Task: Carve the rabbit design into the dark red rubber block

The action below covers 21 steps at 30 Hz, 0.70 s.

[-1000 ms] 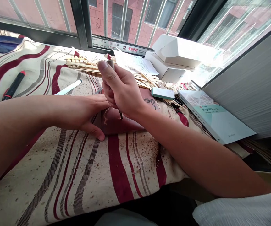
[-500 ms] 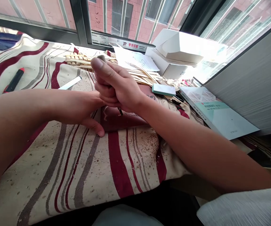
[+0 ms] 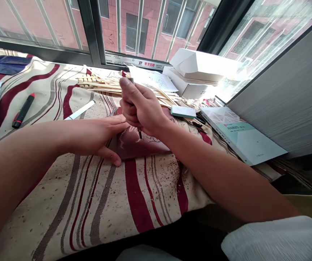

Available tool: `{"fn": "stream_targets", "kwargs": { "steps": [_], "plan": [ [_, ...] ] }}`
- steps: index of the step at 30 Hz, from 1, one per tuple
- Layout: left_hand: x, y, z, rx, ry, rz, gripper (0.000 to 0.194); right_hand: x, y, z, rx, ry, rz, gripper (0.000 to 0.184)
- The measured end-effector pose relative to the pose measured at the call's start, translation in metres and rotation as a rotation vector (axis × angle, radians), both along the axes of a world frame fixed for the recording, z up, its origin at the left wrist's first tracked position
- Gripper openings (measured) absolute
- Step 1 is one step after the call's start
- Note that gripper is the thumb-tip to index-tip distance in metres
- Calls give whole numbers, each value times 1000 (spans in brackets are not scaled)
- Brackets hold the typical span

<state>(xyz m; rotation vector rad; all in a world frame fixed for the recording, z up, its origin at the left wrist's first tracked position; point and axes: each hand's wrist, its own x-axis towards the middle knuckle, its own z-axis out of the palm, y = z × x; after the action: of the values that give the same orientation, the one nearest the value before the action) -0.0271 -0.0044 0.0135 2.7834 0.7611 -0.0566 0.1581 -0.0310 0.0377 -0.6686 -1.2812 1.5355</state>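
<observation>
My right hand (image 3: 143, 108) is closed around a carving tool whose handle is mostly hidden in the fist. Its thin metal shaft (image 3: 140, 134) points down at a flat reddish-brown board (image 3: 130, 146) marked with lines and pale grooves. The very tip against the board is hard to make out. My left hand (image 3: 96, 136) lies at the board's left side, fingers stretched along it under the right fist and thumb at its near left corner.
Striped cloth (image 3: 112, 210) scattered with crumbs covers the table. Left lie a black-and-red marker (image 3: 23, 110) and a white pen-like stick (image 3: 80, 110). Behind are thin wooden strips (image 3: 101, 85) and a white box (image 3: 191, 85). A white-and-green block (image 3: 183, 111) and book (image 3: 243, 134) sit right.
The right fist has swung rightward at its top, so the tool stands more upright over the board. More of the left fingers shows. The whole view has shifted slightly.
</observation>
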Motion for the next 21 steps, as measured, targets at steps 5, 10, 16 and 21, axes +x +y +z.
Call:
{"fn": "stream_targets", "kwargs": {
  "steps": [5, 10, 16, 21],
  "plan": [
    [2, -3, 6, -75, 25, 43, 96, -9, -2, -2, 3, -7, -78, 58],
    [6, -4, 9, -100, 36, 46, 99, -11, -4, -1, 34, -22, -117, 60],
    [5, -5, 8, -85, 17, 23, 103, -12, -5, -1, 37, -36, -155, 59],
    [4, -3, 8, -77, 27, 22, 103, -15, -4, -5, 25, -79, -178, 56]
  ]
}}
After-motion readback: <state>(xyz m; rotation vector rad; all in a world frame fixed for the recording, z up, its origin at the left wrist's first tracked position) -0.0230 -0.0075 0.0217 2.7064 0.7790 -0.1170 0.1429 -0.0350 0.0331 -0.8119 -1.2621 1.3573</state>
